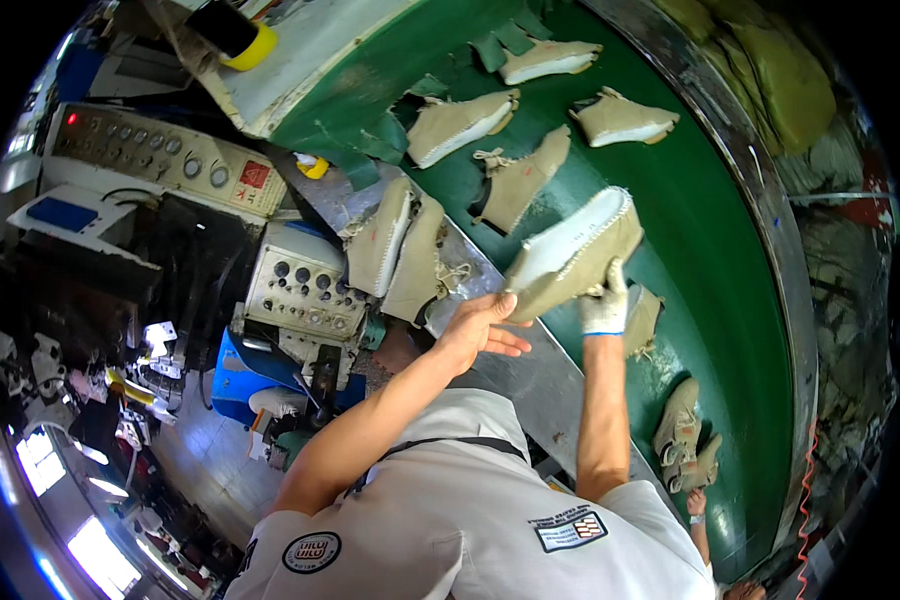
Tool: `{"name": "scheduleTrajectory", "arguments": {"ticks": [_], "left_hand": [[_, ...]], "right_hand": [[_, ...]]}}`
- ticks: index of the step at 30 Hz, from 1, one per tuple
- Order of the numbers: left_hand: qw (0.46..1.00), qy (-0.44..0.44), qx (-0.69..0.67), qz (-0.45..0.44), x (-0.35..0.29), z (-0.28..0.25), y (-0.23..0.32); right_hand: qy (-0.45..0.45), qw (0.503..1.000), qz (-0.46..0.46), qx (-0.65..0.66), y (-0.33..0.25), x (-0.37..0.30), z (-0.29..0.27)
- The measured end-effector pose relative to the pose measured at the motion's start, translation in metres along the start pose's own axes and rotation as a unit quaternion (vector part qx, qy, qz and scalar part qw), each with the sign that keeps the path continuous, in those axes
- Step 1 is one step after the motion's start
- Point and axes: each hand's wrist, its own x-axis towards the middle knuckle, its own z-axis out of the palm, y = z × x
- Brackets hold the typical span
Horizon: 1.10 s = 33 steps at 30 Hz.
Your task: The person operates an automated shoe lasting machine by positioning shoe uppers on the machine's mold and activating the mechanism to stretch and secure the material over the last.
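Observation:
A beige shoe upper (625, 235) with a white, stitched-edge underside is held up in front of me, sole side turned upward. My left hand (480, 330), bare, has its thumb against one end of it, with the other fingers stretched out below. My right hand (605, 305), in a white glove with a blue cuff edge, grips the other side; its fingers are partly hidden behind the upper. A pair of similar beige uppers (378, 240) leans together on the metal ledge (545, 385) left of my hands. Partly covered by my right hand, another upper (644, 320) lies behind it.
A green conveyor belt (740, 330) curves past, carrying several beige uppers (460, 125). Near its lower end, another person's hand (696, 502) is close to two shoes (680, 425). Control panels with knobs (308, 285) stand at left. A red coiled cord (806, 500) hangs at right.

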Motion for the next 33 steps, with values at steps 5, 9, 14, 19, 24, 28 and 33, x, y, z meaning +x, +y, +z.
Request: {"name": "scheduleTrajectory", "arguments": {"ticks": [5,9,14,19,24,28,33], "left_hand": [[0.971,0.163,0.172,0.040,-0.003,-0.070,-0.021],[0.836,0.359,0.391,0.142,0.008,-0.146,0.000],[0.678,0.444,0.559,0.176,0.047,-0.193,0.071],[0.660,0.433,0.605,0.101,0.108,-0.218,0.107],[0.731,0.341,0.588,0.054,0.123,-0.245,0.106],[0.744,0.310,0.580,0.117,0.083,-0.245,0.116],[0.892,0.245,0.289,0.248,-0.058,-0.236,0.099]], "right_hand": [[0.078,0.897,-0.011,-0.436,-0.077,0.042,-0.001],[0.140,0.525,-0.256,-0.799,-0.064,0.064,0.030],[-0.054,0.632,-0.118,-0.764,0.067,0.046,0.086],[-0.099,0.614,-0.006,-0.783,0.229,0.028,0.128],[-0.041,0.704,-0.022,-0.708,0.286,0.043,0.109],[-0.156,0.818,0.059,-0.551,0.251,0.060,0.093],[-0.210,0.828,0.132,-0.502,0.167,0.032,0.121]]}}
